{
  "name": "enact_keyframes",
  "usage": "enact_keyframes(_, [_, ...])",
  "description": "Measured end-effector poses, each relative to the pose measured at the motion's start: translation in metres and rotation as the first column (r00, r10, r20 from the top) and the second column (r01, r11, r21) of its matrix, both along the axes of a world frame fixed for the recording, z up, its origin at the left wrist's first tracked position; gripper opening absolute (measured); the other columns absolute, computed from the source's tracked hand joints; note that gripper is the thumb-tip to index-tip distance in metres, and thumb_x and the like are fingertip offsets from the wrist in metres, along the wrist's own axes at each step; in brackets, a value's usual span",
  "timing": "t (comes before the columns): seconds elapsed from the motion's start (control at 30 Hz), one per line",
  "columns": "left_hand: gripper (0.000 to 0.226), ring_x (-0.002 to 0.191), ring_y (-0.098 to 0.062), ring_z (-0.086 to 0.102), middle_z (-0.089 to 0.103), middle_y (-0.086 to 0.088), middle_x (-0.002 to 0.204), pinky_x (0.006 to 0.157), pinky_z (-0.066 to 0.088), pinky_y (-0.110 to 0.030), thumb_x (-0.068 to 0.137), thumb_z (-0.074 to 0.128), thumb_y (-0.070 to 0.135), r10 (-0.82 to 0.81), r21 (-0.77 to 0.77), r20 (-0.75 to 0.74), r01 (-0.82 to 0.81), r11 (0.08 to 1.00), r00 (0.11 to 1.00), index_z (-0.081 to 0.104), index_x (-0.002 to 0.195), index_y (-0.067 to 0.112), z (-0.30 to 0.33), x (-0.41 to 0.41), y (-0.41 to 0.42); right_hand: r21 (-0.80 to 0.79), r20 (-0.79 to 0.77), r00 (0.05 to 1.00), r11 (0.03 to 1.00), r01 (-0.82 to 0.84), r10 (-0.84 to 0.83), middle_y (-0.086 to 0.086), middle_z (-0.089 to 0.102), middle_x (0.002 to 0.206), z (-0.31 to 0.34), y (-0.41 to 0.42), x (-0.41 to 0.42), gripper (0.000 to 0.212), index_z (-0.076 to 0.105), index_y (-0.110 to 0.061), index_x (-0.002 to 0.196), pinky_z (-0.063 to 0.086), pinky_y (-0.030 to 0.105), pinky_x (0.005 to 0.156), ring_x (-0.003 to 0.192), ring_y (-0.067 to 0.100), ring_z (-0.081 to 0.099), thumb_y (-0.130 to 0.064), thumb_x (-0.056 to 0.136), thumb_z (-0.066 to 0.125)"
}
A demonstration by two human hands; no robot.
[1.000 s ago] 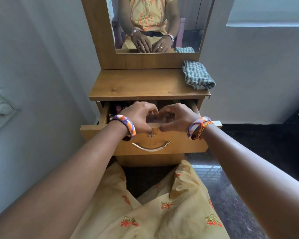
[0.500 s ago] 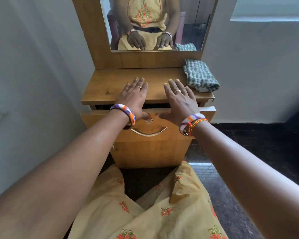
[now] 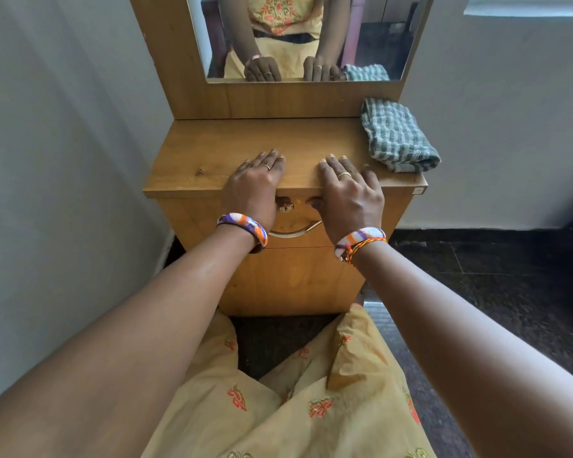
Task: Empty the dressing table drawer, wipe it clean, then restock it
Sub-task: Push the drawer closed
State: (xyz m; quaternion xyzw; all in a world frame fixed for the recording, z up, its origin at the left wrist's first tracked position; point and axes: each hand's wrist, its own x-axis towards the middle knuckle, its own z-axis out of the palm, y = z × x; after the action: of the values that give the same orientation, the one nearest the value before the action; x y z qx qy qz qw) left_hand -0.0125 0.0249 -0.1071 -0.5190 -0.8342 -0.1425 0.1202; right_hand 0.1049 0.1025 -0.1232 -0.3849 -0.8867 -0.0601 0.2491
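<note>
- On the wooden counter [image 3: 212, 150] of a dressing table, a seated person's left hand [image 3: 253, 188] and right hand [image 3: 349, 193] lie flat, side by side but apart, fingers straight and pointing toward the mirror [image 3: 311, 38].
- Neither hand's grip holds anything: both are released, palms over the counter's front edge, thumbs dropping down onto the drawer [image 3: 295, 214] front just below that edge.
- The drawer sits flush with the cabinet front directly under the counter, pushed fully in, its contents hidden from view.
- A curved metal handle [image 3: 295, 230] shows on the drawer front between the two wrists, with a small keyhole [image 3: 284, 206] just above it, beside the left thumb.
- A folded green-and-white checked cloth [image 3: 397, 135] rests on the counter's back right corner, near the right hand but not touching it, one side hanging slightly past the counter's right edge.
- The mirror rises from the back of the counter in a wooden frame and reflects both hands, the cloth and the person's yellow embroidered top.
- Each wrist wears an orange, purple and white bangle [image 3: 245, 228]; the right wrist also carries a thin braided thread [image 3: 366, 246].
- Below the counter, the person's lap is covered in yellow fabric with orange floral embroidery [image 3: 311, 408], over a dark speckled floor [image 3: 477, 292].
</note>
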Motion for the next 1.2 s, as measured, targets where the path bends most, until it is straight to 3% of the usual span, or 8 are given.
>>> enact_keyframes(0.17, [0.064,0.143,-0.016,0.028,0.032,-0.002,0.154,0.117,0.020,-0.027,0.088,0.058,0.000,0.015,0.037,0.038,-0.016,0.999,0.999,0.033,0.145,0.016,0.001,0.001,0.001,-0.030,0.044,0.999,1.000,0.008,-0.007,0.009,0.056,0.135,0.005,0.001,-0.004,0.058,0.057,-0.011,0.124,0.037,0.047,0.104,0.129,0.026,0.050,-0.026,0.072,0.076])
enact_keyframes(0.47, [0.062,0.142,-0.018,0.032,0.037,-0.004,0.151,0.116,0.021,-0.028,0.086,0.056,-0.001,-0.021,0.050,0.047,0.018,0.999,0.999,0.037,0.144,0.015,0.002,0.001,-0.003,0.027,0.057,0.998,1.000,-0.005,0.004,0.006,0.074,0.106,0.005,0.004,-0.001,0.069,0.070,-0.011,0.099,0.055,0.043,0.077,0.098,0.022,0.071,-0.038,0.039,0.090])
enact_keyframes(0.73, [0.062,0.141,-0.019,0.033,0.037,-0.004,0.151,0.116,0.022,-0.028,0.086,0.056,-0.001,-0.041,0.029,0.037,0.040,0.999,0.998,0.037,0.143,0.014,0.004,0.001,-0.004,-0.044,0.152,0.986,0.997,-0.064,0.070,0.010,0.055,0.136,0.015,0.005,0.002,0.063,0.054,-0.008,0.126,0.043,0.047,0.098,0.127,0.027,0.052,-0.035,0.073,0.074])
enact_keyframes(0.87, [0.061,0.129,-0.030,0.051,0.052,-0.014,0.138,0.107,0.038,-0.037,0.075,0.067,-0.005,-0.096,0.014,-0.031,0.096,0.995,0.995,0.051,0.133,0.005,0.005,-0.005,-0.007,-0.034,0.161,0.985,0.997,-0.063,0.067,0.008,0.066,0.122,0.017,0.009,0.002,0.065,0.064,-0.010,0.113,0.052,0.042,0.085,0.112,0.025,0.064,-0.042,0.059,0.082])
enact_keyframes(0.93, [0.064,0.118,-0.030,0.060,0.060,-0.016,0.129,0.097,0.048,-0.037,0.065,0.078,0.004,-0.122,-0.026,-0.091,0.120,0.992,0.988,0.058,0.126,0.003,0.006,-0.010,-0.005,-0.045,0.159,0.985,0.997,-0.060,0.067,0.005,0.073,0.108,0.018,0.010,0.001,0.066,0.070,-0.013,0.098,0.056,0.037,0.073,0.098,0.022,0.071,-0.045,0.044,0.088])
enact_keyframes(1.0, [0.067,0.105,-0.030,0.067,0.067,-0.016,0.118,0.084,0.055,-0.038,0.060,0.083,0.036,-0.145,-0.028,-0.132,0.142,0.989,0.981,0.066,0.116,0.002,0.011,-0.014,-0.003,-0.016,0.143,0.987,0.997,-0.070,0.071,0.002,0.076,0.098,0.021,0.014,0.001,0.061,0.073,-0.015,0.089,0.056,0.030,0.062,0.088,0.019,0.073,-0.047,0.039,0.087])
enact_keyframes(1.1, [0.087,0.103,-0.027,0.064,0.069,-0.008,0.114,0.078,0.057,-0.037,0.065,0.043,0.080,-0.171,-0.231,-0.094,0.146,0.962,0.981,0.067,0.111,0.010,0.036,-0.013,0.003,-0.028,0.252,0.956,0.989,-0.146,0.149,0.002,0.074,0.101,0.037,0.019,0.005,0.046,0.070,-0.015,0.088,0.054,0.028,0.060,0.087,0.021,0.072,-0.046,0.055,0.080])
enact_keyframes(1.2, [0.075,0.101,-0.024,0.060,0.066,-0.004,0.108,0.074,0.051,-0.032,0.074,0.037,0.079,-0.190,-0.526,-0.087,0.117,0.842,0.978,0.065,0.104,0.016,0.076,-0.018,0.016,-0.255,0.440,0.834,0.937,-0.240,0.333,0.006,0.065,0.113,0.078,0.024,0.006,0.039,0.061,-0.012,0.107,0.051,0.033,0.072,0.099,0.028,0.065,-0.041,0.080,0.061])
